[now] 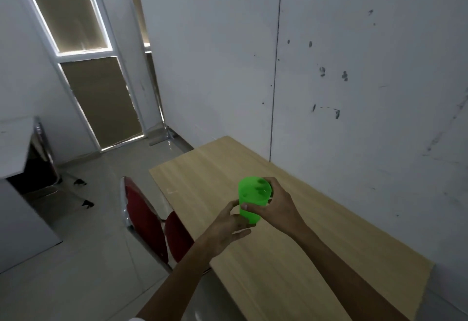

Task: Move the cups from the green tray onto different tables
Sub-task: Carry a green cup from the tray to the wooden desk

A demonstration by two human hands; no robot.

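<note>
We observe a translucent green cup (253, 199) held upright above the wooden worktop (291, 232), toward its left half, with both hands on it. The right hand (276, 204) wraps the cup's right side, thumb across the near wall and fingers showing through the plastic on the far side. The left hand (228, 222) is loosely curled, fingers touching the cup near its base; we cannot tell whether it bears weight or only steadies. Whether the base touches the worktop is also unclear, as the left hand's fingers cover it. The green tray is not in view. A red chair (152, 219) stands tucked against the worktop's left edge; a white desk (15, 148) sits well apart at far left. We judge the cup to be thin moulded plastic: light, somewhat flexible at the rim, stiffer toward the base, smooth and mildly slippery. It looks empty, so spilling is no concern, but a light cup tips easily if released off-level. Best hold, in our judgement: around the mid-wall with thumb opposed to fingers, moderate pressure, avoiding a squeeze at the rim, which would likely deform.
</note>
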